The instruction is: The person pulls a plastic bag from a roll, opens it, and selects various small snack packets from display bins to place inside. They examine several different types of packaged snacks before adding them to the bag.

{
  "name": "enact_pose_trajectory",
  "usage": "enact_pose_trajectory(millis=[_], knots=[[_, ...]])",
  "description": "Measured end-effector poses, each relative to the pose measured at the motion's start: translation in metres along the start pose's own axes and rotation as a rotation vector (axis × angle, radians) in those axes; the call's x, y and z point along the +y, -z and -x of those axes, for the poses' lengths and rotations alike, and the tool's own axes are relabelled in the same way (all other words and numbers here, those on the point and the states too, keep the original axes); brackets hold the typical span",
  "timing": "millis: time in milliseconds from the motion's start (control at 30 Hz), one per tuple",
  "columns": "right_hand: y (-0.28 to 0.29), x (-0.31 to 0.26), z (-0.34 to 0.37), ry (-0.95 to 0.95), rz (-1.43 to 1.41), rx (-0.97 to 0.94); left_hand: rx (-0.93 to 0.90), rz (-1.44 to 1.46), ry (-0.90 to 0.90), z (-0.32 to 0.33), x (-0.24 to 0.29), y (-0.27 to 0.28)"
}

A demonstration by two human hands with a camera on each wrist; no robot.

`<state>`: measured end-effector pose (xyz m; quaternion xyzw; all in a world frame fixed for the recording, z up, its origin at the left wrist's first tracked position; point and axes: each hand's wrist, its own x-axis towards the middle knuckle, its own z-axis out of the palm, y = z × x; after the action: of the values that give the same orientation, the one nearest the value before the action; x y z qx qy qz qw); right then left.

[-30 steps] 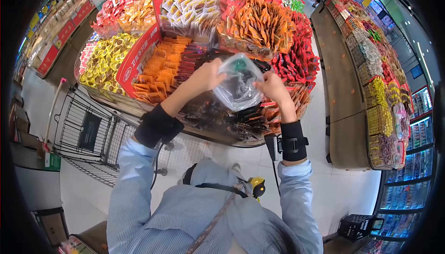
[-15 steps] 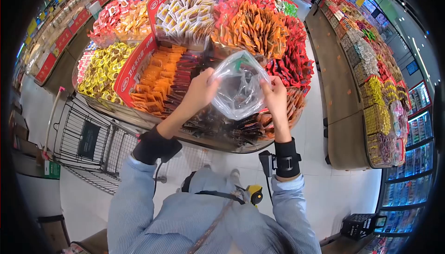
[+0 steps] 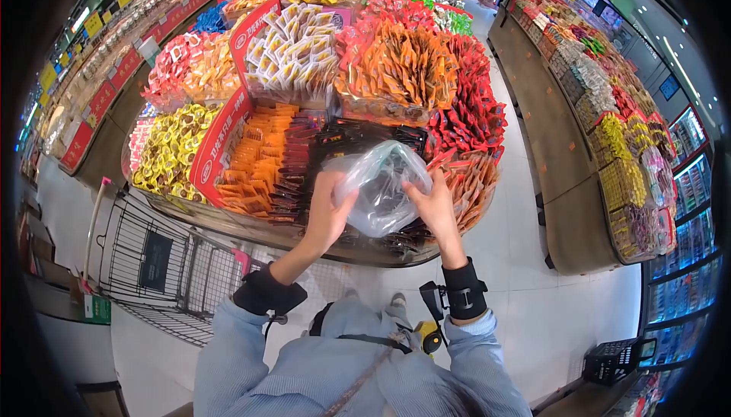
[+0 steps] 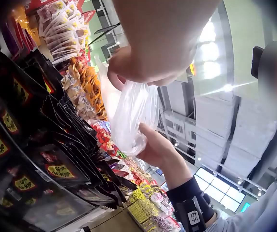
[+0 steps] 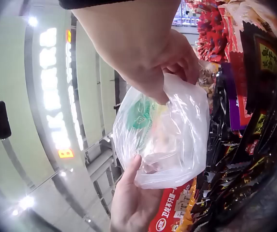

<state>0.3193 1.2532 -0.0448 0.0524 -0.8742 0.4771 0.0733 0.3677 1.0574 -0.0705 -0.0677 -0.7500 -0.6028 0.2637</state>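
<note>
A clear plastic bag [image 3: 384, 196] with a wide mouth is held between both hands above the snack bin. My left hand [image 3: 329, 207] grips its left rim, the thumb inside the mouth in the right wrist view. On the opposite side my right hand [image 3: 432, 202] pinches the rim between thumb and fingers. Green print [image 5: 141, 113] shows on the bag's side in the right wrist view. Just below and beyond the bag stand black snack packets [image 4: 63, 169] with red and yellow labels.
Orange packets [image 3: 259, 150] and yellow-wrapped sweets [image 3: 171, 146] fill bins to the left, split by a red sign board [image 3: 221, 146]. Red packets [image 3: 472, 97] lie at the right. A wire shopping cart [image 3: 164, 265] stands left of the person; another display counter [image 3: 571, 150] runs along the right.
Both hands have brought the bag lower and nearer the body, over the front of the bin. The bag's mouth stays spread between them.
</note>
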Motion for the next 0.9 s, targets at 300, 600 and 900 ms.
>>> enact_pose_trajectory(millis=[300, 600, 900], knots=[[0.002, 0.011, 0.002, -0.004, 0.191, 0.044, -0.092, 0.487, 0.319, -0.007, 0.013, 0.004], [0.005, -0.007, 0.015, -0.009, -0.182, 0.024, -0.217, 0.484, 0.544, -0.007, 0.023, 0.0], [0.029, 0.025, 0.03, -0.078, -0.335, -0.026, -0.25, 0.625, 0.76, 0.006, 0.046, -0.029]])
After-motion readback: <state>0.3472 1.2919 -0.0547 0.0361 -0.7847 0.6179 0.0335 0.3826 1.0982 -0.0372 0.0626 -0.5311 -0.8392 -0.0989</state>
